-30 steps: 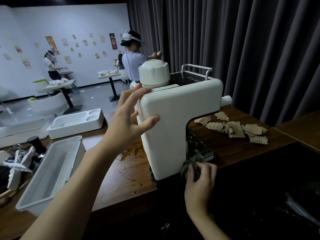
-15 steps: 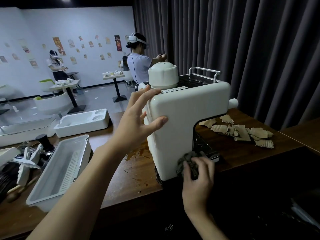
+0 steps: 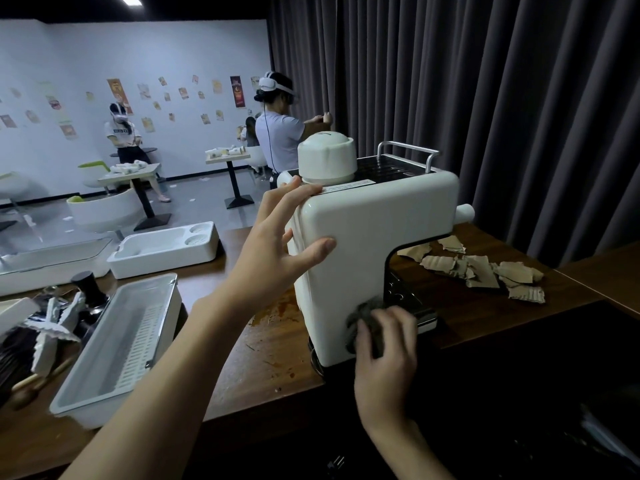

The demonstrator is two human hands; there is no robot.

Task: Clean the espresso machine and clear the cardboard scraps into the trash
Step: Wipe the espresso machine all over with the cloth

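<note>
The stiff, glossy machine (image 3: 374,237) on the table (image 3: 270,358) looks best braced at its top corner, where the left hand (image 3: 277,247) spreads, while the right hand (image 3: 384,348) curls round a soft cloth (image 3: 363,313) low on its side.

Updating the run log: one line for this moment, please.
step: wiping | left hand: steadies espresso machine | right hand: grips grey cloth on its lower side | cardboard scraps: on table

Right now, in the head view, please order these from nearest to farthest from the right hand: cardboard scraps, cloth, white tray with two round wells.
1. Cloth: held in the right hand itself, against the machine low down.
2. Scraps: beyond the machine, to the right.
3. Tray: far left, towards the table's back.
</note>
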